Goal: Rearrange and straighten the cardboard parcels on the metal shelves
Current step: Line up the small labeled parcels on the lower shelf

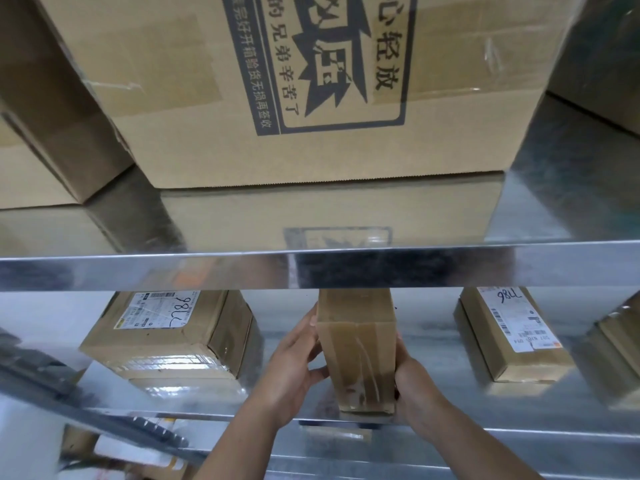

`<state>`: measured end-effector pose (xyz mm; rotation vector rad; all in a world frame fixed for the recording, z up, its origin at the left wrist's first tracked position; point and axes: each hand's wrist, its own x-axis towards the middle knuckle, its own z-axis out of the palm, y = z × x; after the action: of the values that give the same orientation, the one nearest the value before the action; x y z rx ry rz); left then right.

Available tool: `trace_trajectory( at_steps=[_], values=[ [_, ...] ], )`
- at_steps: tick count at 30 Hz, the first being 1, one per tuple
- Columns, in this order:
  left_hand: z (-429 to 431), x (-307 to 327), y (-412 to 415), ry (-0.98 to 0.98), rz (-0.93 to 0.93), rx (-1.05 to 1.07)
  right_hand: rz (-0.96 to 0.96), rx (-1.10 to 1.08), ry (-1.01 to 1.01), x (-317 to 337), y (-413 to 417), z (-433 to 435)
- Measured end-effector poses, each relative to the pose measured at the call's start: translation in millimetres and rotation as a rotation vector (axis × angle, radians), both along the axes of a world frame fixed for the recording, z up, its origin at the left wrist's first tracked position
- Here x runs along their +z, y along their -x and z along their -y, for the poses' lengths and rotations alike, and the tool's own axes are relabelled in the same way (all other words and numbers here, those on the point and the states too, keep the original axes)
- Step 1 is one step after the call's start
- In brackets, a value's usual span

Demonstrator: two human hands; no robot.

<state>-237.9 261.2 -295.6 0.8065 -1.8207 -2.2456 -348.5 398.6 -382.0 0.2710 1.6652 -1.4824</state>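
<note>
A narrow taped cardboard parcel (358, 344) stands upright near the front edge of the middle metal shelf (450, 403). My left hand (294, 368) grips its left side, thumb on the front face. My right hand (415, 386) grips its right side lower down. To the left lies a squat parcel (173, 337) with a label marked in pen, turned at an angle. To the right lies a long flat parcel (512, 334) with a white label.
A large printed carton (277, 81) fills the upper shelf (311, 268), with smaller boxes (41, 133) to its left and another carton (606, 64) at the right. Another parcel (620, 344) sits at the far right of the middle shelf. More packages (138, 452) show on the shelf below.
</note>
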Motion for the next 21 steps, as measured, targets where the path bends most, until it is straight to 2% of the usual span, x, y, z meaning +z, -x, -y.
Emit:
trace_trajectory(
  at_steps=[15, 21],
  values=[
    [10.4, -4.4, -4.3, -0.065, -0.044, -0.027, 0.069, -0.057, 0.075, 5.8, -4.1, 2.6],
    [10.8, -3.6, -5.0, -0.066, -0.052, -0.020, 0.037, -0.078, 0.062, 14.7, -5.4, 3.5]
  ],
)
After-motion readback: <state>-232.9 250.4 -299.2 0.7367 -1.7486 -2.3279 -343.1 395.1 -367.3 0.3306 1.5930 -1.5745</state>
